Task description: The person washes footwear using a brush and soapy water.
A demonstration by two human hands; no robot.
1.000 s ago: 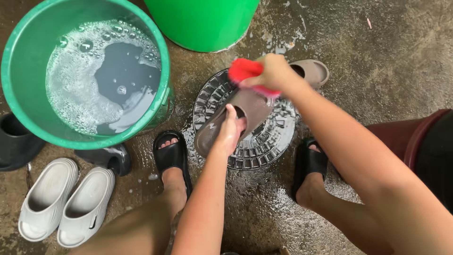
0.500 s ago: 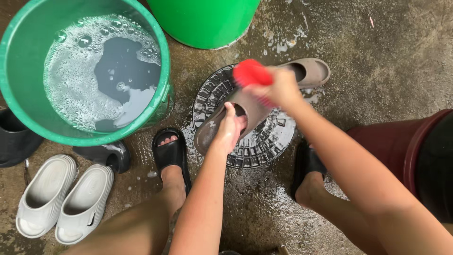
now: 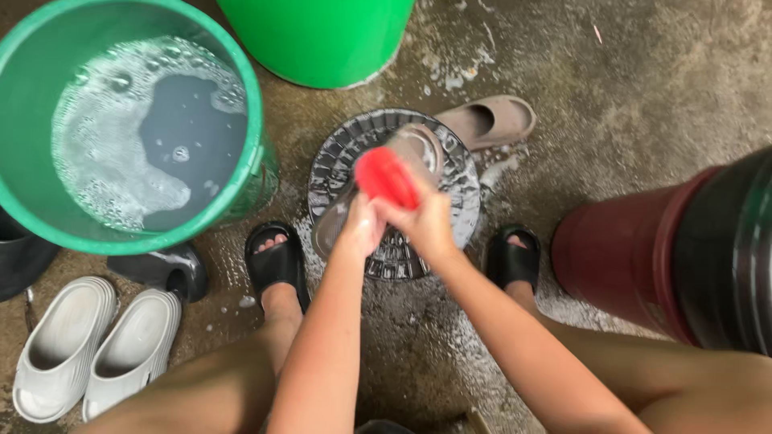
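Red brush [image 3: 387, 178] is sitting gripped in the right hand [image 3: 425, 225] against a taupe slipper [image 3: 402, 161], seemingly clasped by the left hand [image 3: 360, 229], over the round drain cover [image 3: 338, 161].

— What did the wet grey concrete floor [image 3: 643, 88] carry?
— Under the gripped slipper, a round ribbed drain cover [image 3: 342, 157]; beyond it, a tan foam slide [image 3: 486, 120]; left, a green plastic bucket [image 3: 249, 173] and two white clogs [image 3: 96, 350].
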